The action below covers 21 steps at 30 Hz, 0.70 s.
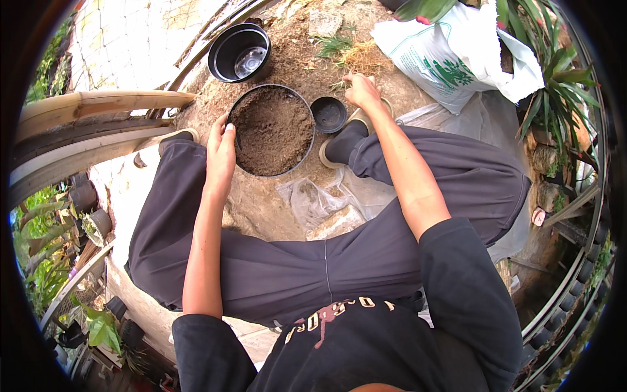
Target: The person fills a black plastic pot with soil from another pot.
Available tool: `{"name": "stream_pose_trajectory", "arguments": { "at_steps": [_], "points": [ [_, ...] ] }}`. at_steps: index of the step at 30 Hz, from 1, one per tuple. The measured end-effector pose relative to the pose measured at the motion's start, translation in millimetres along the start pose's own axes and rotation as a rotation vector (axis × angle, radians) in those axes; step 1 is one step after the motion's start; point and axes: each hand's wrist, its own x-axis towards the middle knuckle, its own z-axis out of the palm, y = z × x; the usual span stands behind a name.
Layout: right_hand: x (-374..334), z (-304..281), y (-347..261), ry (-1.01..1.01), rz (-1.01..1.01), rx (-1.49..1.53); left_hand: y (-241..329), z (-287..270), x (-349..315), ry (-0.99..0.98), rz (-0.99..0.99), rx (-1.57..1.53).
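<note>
A round black pot (309, 147) filled with loose brown soil (273, 130) stands on the ground in front of me. My left hand (221, 147) holds its left side, thumb at the rim and fingers wrapped round the outside wall. Beyond the small black pot (328, 114), my right hand (363, 90) is raised with its fingers pinched together. Whatever they hold, if anything, is too small to make out. Close to those fingertips lie dry straw-coloured grass (367, 57) and a green tuft of thin leaves (334, 46).
A larger black pot (223, 55) with something clear inside stands at the far left. At the far right leans an open white sack (434, 62) beside long-leaved plants (560, 75). Clear plastic sheeting (312, 202) lies between my legs. Bent bamboo rails (98, 104) are on the left.
</note>
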Motion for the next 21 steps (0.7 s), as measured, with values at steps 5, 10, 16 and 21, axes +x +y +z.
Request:
{"name": "stream_pose_trajectory", "arguments": {
  "at_steps": [5,10,16,21],
  "points": [
    [19,0,10,0.372,-0.154,0.369,-7,2,3,0.04,0.065,0.004],
    [37,-10,13,0.428,-0.029,1.015,-10,0,3,0.053,0.068,0.025],
    [67,7,53,0.599,0.223,1.226,-5,5,6,0.016,0.065,0.004],
    [53,10,38,0.397,0.194,0.913,-6,2,1,0.056,0.042,0.015]
  ]
}}
